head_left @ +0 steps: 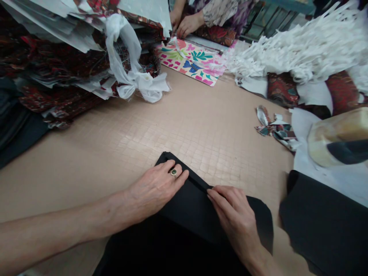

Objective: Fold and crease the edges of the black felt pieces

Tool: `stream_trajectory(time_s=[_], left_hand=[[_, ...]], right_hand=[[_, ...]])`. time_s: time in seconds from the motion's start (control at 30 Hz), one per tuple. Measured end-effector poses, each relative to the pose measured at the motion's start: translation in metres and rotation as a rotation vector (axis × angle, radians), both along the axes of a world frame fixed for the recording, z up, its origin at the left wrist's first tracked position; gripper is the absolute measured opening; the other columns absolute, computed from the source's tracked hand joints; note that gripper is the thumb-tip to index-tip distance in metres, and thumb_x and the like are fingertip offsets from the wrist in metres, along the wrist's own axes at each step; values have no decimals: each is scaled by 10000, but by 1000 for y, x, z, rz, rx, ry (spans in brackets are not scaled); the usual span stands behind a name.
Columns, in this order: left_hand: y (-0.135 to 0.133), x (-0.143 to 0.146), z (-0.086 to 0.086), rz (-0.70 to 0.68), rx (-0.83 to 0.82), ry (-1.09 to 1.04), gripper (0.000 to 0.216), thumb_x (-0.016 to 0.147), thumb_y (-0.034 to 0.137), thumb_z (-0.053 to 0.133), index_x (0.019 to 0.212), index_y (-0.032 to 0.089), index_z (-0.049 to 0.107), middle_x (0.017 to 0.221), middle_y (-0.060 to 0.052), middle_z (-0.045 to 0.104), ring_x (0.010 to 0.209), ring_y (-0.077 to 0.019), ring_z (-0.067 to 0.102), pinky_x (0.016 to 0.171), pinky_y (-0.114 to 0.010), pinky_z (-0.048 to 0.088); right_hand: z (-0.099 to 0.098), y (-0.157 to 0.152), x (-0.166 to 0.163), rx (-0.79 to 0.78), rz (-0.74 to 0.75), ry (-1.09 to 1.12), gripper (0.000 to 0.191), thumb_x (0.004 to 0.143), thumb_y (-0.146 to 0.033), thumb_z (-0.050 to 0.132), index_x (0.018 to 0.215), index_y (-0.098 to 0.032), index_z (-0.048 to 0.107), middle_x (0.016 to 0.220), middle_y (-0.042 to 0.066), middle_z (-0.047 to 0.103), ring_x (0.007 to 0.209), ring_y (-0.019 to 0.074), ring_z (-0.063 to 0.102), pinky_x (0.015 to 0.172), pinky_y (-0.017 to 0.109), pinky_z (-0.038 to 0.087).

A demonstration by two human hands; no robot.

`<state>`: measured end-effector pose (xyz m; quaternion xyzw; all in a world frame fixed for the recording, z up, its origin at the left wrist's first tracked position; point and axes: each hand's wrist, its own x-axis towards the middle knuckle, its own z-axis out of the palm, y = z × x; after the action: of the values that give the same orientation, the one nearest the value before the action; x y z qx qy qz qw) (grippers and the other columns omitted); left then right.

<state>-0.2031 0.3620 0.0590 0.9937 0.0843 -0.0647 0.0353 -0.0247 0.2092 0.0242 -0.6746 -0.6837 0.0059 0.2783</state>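
A black fabric piece (186, 199) lies on the table at the near edge, with a narrow strip folded along its far side. My left hand (156, 188), with a ring on one finger, has its fingers bent and closed on that folded strip near the left corner; its thumb is hidden. Farther right along the same fold, my right hand (237, 214) pinches the edge between fingertips. The lower part of the fabric runs into dark shadow at the bottom of the view.
Another black piece (327, 226) lies at right, by a cream container (339, 136) on white sheet material. Left stands a tall stack of patterned fabric (66, 69) tied with a white strip (126, 42). White strips (301, 46) pile far right. Behind a floral board (192, 63) are another person's hands (189, 25).
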Motion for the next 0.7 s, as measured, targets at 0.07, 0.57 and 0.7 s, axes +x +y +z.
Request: stream_trajectory(time_s=[0.07, 0.57, 0.7], left_hand=[[-1, 0, 2, -3, 14, -3, 519, 751, 30, 444, 1264, 99, 398, 1142, -145, 543, 1060, -279, 482, 842, -372, 437], [-8, 7, -3, 4, 11, -66, 467, 742, 8, 374, 1197, 73, 459, 1174, -152, 528, 1091, -252, 470, 908, -369, 386], [-11, 6, -4, -19, 13, -59, 542, 757, 44, 437, 1289, 127, 376, 1163, -148, 529, 1092, -282, 476, 888, -382, 403]], right_hand=[[-1, -3, 2, -20, 31, 2, 258, 849, -69, 489, 1052, -193, 588, 925, 62, 621, 840, 159, 566, 719, 335, 451], [-6, -20, 12, -82, 92, -18, 355, 846, -66, 435, 1169, -176, 532, 1129, 111, 585, 1035, 221, 545, 815, 418, 493], [-6, -21, 12, -99, 115, -96, 339, 857, -74, 430, 1176, -142, 521, 1151, 125, 570, 1070, 229, 518, 828, 424, 485]])
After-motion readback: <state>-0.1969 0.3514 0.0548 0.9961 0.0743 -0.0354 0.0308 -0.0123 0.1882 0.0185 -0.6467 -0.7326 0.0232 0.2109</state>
